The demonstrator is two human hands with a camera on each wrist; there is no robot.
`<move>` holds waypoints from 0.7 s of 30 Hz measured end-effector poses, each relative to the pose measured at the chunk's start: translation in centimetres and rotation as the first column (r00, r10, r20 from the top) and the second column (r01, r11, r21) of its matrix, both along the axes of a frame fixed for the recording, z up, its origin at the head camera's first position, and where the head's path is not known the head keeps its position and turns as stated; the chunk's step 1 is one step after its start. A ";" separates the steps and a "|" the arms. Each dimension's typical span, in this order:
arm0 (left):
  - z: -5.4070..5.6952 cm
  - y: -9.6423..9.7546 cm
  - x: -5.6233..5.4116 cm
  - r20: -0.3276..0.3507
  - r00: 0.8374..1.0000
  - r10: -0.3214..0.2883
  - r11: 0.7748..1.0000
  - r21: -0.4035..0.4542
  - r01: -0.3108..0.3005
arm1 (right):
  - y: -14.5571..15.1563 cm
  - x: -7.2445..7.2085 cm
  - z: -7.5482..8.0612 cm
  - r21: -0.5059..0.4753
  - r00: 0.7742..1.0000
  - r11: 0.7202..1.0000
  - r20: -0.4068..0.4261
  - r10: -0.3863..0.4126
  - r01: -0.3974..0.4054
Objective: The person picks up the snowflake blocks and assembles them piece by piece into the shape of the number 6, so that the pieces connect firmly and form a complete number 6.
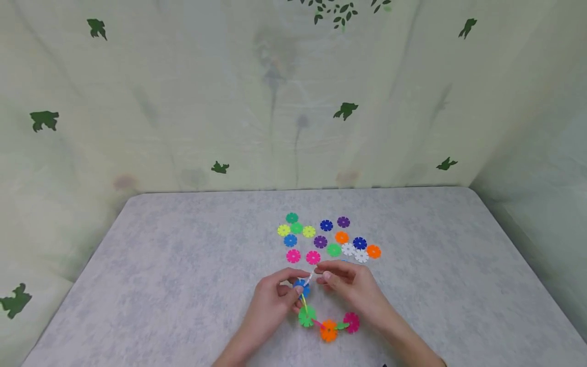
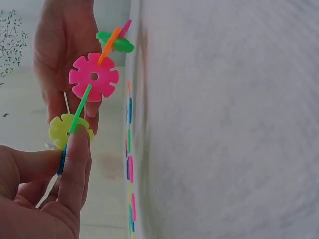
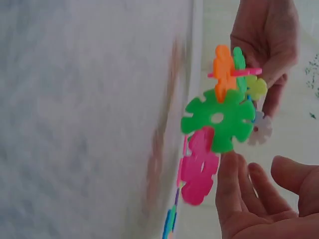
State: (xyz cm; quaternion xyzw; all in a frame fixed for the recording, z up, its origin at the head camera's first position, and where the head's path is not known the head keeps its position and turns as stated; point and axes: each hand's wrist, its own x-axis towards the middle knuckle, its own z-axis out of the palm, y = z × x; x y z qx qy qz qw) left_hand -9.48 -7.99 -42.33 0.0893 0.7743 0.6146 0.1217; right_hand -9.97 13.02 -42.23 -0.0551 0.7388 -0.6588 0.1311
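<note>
A chain of slotted plastic flower discs hangs from my left hand (image 1: 269, 302), which pinches its blue disc (image 1: 301, 289) between thumb and fingers. A white disc (image 3: 260, 130) is joined to the blue one at the chain's upper end. Further along come a yellow disc (image 2: 60, 130), a green disc (image 1: 307, 318), an orange disc (image 1: 328, 332) and a pink disc (image 1: 351, 322), with more discs slotted edgewise between them. My right hand (image 1: 359, 288) is close beside the white disc; in the right wrist view its thumb and fingers are apart, holding nothing.
Several loose flower discs lie on the grey table beyond the hands, among them a green disc (image 1: 334, 250), a purple disc (image 1: 320, 242) and an orange disc (image 1: 373, 251). A pale cloth (image 1: 192, 102) with leaf and bird prints hangs behind the table's back edge.
</note>
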 end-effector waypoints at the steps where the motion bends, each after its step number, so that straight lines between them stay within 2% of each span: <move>1: -0.2 -0.2 -0.1 0.012 1.000 0.010 1.000 0.021 -0.010 | 0.2 -0.2 0.1 0.018 1.000 1.000 -0.007 -0.003 0.004; 4: -0.4 -0.6 -0.5 0.051 0.998 0.032 0.995 0.088 -0.036 | 1.0 -0.6 0.2 0.073 1.000 0.997 -0.023 -0.013 0.014; 8: -0.5 -1.2 -1.0 0.074 0.996 0.052 0.993 0.106 -0.060 | 2.0 -1.0 0.4 0.153 0.999 0.987 -0.036 -0.036 0.042; 12: -0.5 -1.6 -1.4 0.073 0.994 0.081 0.993 0.081 -0.087 | 3.3 -1.6 0.4 0.218 0.995 0.973 -0.074 -0.061 0.076; 16: -0.5 -1.9 -1.7 0.081 0.991 0.105 0.993 0.052 -0.109 | 4.8 -2.3 0.2 0.295 0.993 0.953 -0.112 -0.038 0.070; 21: -0.7 -2.1 -2.0 0.109 0.986 0.123 0.991 0.033 -0.127 | 6.8 -3.3 -0.3 0.420 0.984 0.905 -0.175 0.006 0.070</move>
